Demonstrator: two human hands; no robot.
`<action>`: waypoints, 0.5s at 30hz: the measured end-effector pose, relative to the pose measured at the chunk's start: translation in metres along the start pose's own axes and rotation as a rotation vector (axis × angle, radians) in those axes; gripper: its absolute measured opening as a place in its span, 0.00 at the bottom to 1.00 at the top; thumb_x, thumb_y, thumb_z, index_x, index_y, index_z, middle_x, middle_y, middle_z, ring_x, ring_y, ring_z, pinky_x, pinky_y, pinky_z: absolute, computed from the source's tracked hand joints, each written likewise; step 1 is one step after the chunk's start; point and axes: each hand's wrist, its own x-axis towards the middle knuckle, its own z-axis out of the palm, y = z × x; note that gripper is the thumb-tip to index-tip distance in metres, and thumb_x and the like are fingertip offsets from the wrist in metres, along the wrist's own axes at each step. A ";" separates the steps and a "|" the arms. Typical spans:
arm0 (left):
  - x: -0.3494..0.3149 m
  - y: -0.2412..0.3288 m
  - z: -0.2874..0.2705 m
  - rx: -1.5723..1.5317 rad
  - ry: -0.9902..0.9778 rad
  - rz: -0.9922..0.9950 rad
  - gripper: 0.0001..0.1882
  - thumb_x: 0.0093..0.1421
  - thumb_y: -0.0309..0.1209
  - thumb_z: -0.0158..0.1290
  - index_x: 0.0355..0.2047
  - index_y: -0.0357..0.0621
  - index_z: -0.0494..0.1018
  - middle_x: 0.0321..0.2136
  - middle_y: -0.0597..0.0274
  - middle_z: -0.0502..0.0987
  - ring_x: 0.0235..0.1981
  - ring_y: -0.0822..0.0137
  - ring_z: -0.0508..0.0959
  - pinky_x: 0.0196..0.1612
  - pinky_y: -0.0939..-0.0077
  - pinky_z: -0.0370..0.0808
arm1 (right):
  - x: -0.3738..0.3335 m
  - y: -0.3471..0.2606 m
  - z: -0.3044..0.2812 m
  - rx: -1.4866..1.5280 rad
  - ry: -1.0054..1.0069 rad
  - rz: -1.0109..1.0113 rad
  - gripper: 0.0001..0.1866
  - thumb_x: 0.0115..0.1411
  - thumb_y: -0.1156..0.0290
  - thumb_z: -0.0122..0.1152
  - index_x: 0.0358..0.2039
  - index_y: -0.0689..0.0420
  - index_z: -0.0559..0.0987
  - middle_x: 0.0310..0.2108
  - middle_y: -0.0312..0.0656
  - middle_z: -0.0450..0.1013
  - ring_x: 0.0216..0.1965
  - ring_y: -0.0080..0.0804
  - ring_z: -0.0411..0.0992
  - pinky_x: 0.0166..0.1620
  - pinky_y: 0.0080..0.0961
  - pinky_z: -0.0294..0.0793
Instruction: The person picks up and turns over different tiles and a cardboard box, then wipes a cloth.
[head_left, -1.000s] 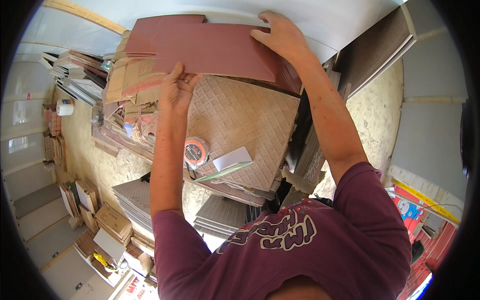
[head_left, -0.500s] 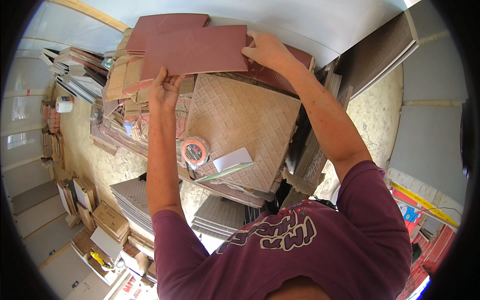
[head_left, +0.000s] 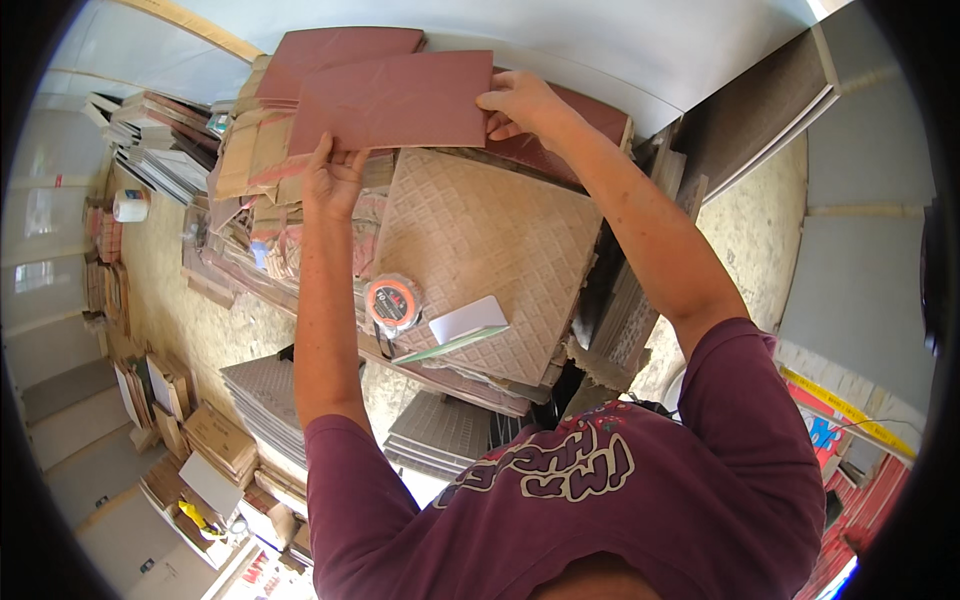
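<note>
The broad beige textured tile (head_left: pixel 490 240) gives a flat rest for small things. Beyond its far left corner, the maroon tile (head_left: pixel 395 105) is held at two edges, which probably keeps the wide slab steady. The left hand (head_left: pixel 333 180) grips its near edge, thumb up; the right hand (head_left: pixel 520 105) has its fingers gripping the right end. A folded card (head_left: pixel 470 320) lies by the beige tile's near edge, the tape measure (head_left: pixel 394 303) at its near left corner, likely for easy reach.

This seems a tile storeroom: there are red tiles (head_left: pixel 395 100), stacks of grey tiles (head_left: pixel 437 427), cardboard boxes (head_left: pixel 217 441) and 1 tape measure (head_left: pixel 393 304).
</note>
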 end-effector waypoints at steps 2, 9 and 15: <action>-0.005 -0.003 0.000 -0.012 0.000 0.027 0.12 0.61 0.28 0.49 0.44 0.38 0.68 0.41 0.53 0.74 0.46 0.56 0.73 0.51 0.54 0.74 | 0.001 0.002 0.001 0.065 -0.026 0.022 0.20 0.57 0.66 0.57 0.47 0.64 0.72 0.33 0.39 0.74 0.30 0.25 0.73 0.34 0.20 0.77; -0.029 -0.016 0.009 0.105 -0.132 -0.142 0.15 0.60 0.34 0.53 0.43 0.40 0.69 0.45 0.50 0.73 0.48 0.52 0.74 0.49 0.58 0.75 | 0.005 0.007 0.001 0.239 -0.091 0.059 0.14 0.57 0.66 0.58 0.39 0.62 0.74 0.32 0.40 0.74 0.30 0.25 0.73 0.35 0.21 0.77; -0.053 -0.035 0.032 0.315 -0.251 -0.154 0.16 0.62 0.36 0.50 0.44 0.38 0.69 0.43 0.47 0.75 0.45 0.52 0.76 0.44 0.64 0.77 | 0.000 0.004 0.009 0.262 -0.098 0.060 0.14 0.58 0.67 0.58 0.39 0.64 0.73 0.33 0.41 0.73 0.30 0.26 0.73 0.36 0.22 0.77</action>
